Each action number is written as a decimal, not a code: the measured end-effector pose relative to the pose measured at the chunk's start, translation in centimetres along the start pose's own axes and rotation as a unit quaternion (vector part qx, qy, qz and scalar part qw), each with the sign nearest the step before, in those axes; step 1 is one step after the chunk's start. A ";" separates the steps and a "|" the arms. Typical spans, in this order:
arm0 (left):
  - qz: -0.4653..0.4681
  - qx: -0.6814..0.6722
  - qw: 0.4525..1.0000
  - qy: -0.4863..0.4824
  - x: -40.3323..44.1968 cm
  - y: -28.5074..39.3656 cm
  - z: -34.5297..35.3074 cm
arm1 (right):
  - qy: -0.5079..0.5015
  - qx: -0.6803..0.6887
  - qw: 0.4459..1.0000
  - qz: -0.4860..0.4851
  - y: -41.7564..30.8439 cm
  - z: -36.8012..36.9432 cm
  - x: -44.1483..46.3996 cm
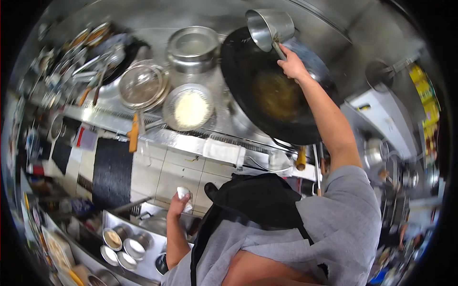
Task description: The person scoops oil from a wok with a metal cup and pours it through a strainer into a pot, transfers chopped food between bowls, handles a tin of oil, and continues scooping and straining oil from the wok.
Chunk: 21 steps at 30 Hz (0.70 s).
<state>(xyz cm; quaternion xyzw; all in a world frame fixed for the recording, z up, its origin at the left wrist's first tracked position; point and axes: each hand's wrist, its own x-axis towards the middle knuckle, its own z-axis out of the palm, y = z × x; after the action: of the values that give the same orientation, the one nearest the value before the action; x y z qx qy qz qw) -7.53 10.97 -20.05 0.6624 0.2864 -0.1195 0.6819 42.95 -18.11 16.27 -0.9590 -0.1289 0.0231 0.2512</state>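
Observation:
My right hand (pixel 292 65) is closed around the handle of a metal saucepan (pixel 281 23), raised above the far rim of a large black wok (pixel 243 71). The saucepan is tilted, with its mouth facing left. In the wok lies a yellowish-brown liquid (pixel 276 95). Down by my left side, away from the stove, my left hand (pixel 178 204) grips a crumpled white cloth (pixel 186 194). To the left of the wok, a strainer (pixel 168 114) holds something pale, and a lidded metal pot (pixel 193 50) stands behind it.
A wooden-handled sieve (pixel 140 86) rests left of the pale-filled strainer. Utensils (pixel 98 64) crowd the far left of the steel counter. Several small metal containers (pixel 134 247) stand on the lower-left counter. Black matting (pixel 113 167) lies on the tiled floor (pixel 179 174).

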 end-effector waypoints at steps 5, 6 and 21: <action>0.022 -0.026 0.998 -0.053 2.2 5.5 2.2 | 0.030 0.235 0.963 0.130 9.3 -4.1 -8.0; 0.032 -0.032 0.996 -0.082 3.1 6.7 2.8 | 0.042 0.237 0.960 0.141 10.5 -4.8 -9.6; 0.042 -0.070 0.982 -0.172 3.3 22.4 18.1 | 0.154 0.009 0.987 -0.051 19.9 -12.1 -19.0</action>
<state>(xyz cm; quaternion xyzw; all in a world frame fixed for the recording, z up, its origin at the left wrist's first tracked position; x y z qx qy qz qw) 11.45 -3.77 -3.93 0.5940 0.1450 -0.1825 0.7699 30.56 -45.47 16.71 -0.9409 -0.1374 -0.1366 0.2777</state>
